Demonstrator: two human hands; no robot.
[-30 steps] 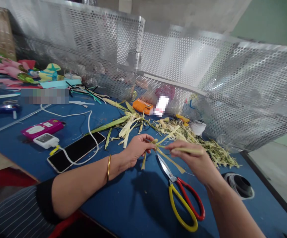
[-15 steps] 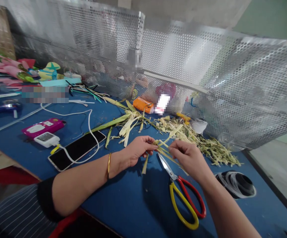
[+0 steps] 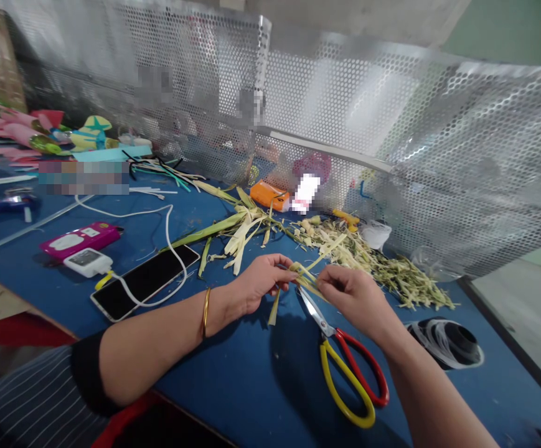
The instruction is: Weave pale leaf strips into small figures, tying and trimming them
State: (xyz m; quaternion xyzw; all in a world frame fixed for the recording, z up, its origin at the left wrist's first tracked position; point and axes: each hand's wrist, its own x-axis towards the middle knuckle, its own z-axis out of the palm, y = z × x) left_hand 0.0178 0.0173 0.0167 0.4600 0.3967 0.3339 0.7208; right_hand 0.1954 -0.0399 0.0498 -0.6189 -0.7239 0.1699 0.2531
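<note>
Pale yellow-green leaf strips (image 3: 304,272), which look like corn husk, stretch between my two hands. My left hand (image 3: 261,283) pinches one end between thumb and fingers, where the strips bunch together. One loose strip end (image 3: 274,309) hangs down below this hand. My right hand (image 3: 350,292) has thumb and fingertips closed on the strips a little to the right. Scissors (image 3: 328,330) with one red and one yellow handle lie on the table just below, their blade tips near the strips. Longer husk leaves (image 3: 242,227) lie behind my left hand.
A heap of shredded trimmings (image 3: 391,274) lies behind my right hand, with a black spool (image 3: 447,345) farther right. On the left are a phone (image 3: 146,283), a white cable (image 3: 170,233) and a magenta device (image 3: 81,239). A perforated metal screen (image 3: 326,93) closes off the back.
My right hand has shifted slightly along the strips, its fingers now curled tighter. My left hand keeps its pinch almost in place. The scissors have not visibly moved.
</note>
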